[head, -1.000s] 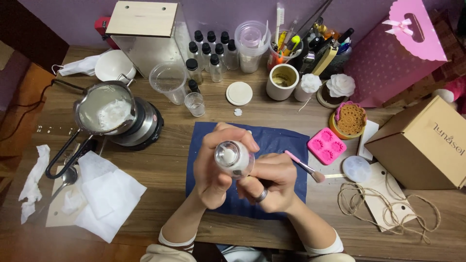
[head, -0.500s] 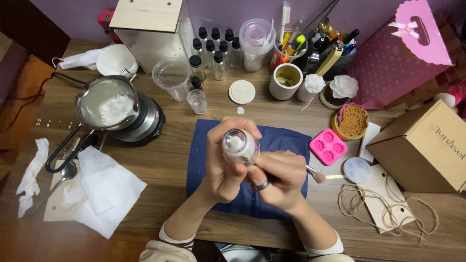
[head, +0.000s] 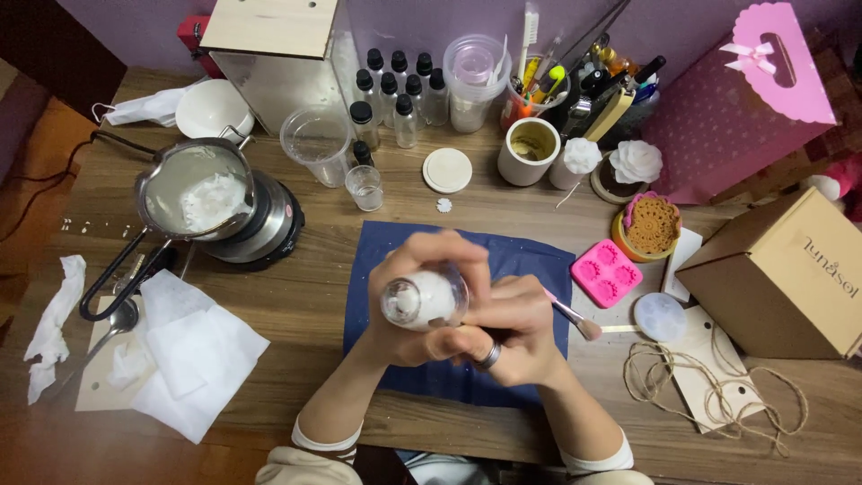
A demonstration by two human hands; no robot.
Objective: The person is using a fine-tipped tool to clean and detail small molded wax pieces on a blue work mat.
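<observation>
Glass jar with white fill, tipped toward the camera, gripped in left hand: fingers curled over its top and side, thumb under. Right hand pressed against the jar's right side, closed on a small brush; pink bristle end sticks out right, past the knuckles. Ring on one right finger.

Landmark: blue mat. Jar and both hands held above its middle, off the surface.

- Right of mat, just beside its edge: pink silicone mould, then a round pale disc, loose twine, cardboard box further out.
- Behind mat: small clear cup, white round lid, large plastic cup, row of black-capped bottles, white mug, tool holder with brushes.
- Left of mat, apart from it: steel pot with white wax on a hotplate, long handle pointing front-left; white paper sheets in front of it.

Mat's front strip and left margin are bare wood table. Tightest side is right: brush tip is near the mould. Pot handle is well clear of the left elbow.
</observation>
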